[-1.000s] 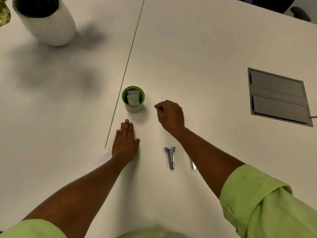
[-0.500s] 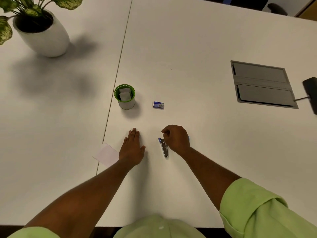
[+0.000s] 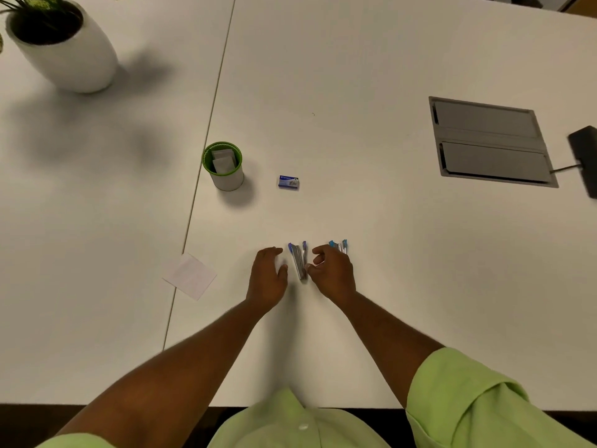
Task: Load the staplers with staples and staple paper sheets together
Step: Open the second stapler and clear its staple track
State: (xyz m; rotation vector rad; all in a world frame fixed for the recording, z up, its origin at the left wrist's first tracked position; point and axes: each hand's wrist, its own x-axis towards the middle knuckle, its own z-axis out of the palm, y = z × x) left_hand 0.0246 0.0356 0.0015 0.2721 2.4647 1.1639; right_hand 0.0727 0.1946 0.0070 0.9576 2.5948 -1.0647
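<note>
Worktop [image 3: 387, 76]: stapler [image 3: 298, 260] between left hand [image 3: 267, 275], released, and right hand [image 3: 332, 273], fingers curled beside it, grasp uncertain; staple box [image 3: 288, 182] beyond.

White table [image 3: 355, 76] fills nearly the whole view, with a straight seam [image 3: 206, 150] running front to back. Grey cable hatch [image 3: 491, 143] is set flush, well right of the seam. White plant pot [image 3: 64, 50] sits far left of the seam at the back, casting a soft shadow. Black object [image 3: 586, 156] lies just right of the hatch. Dark floor strip [image 3: 26, 418] along the table's near edge.
</note>
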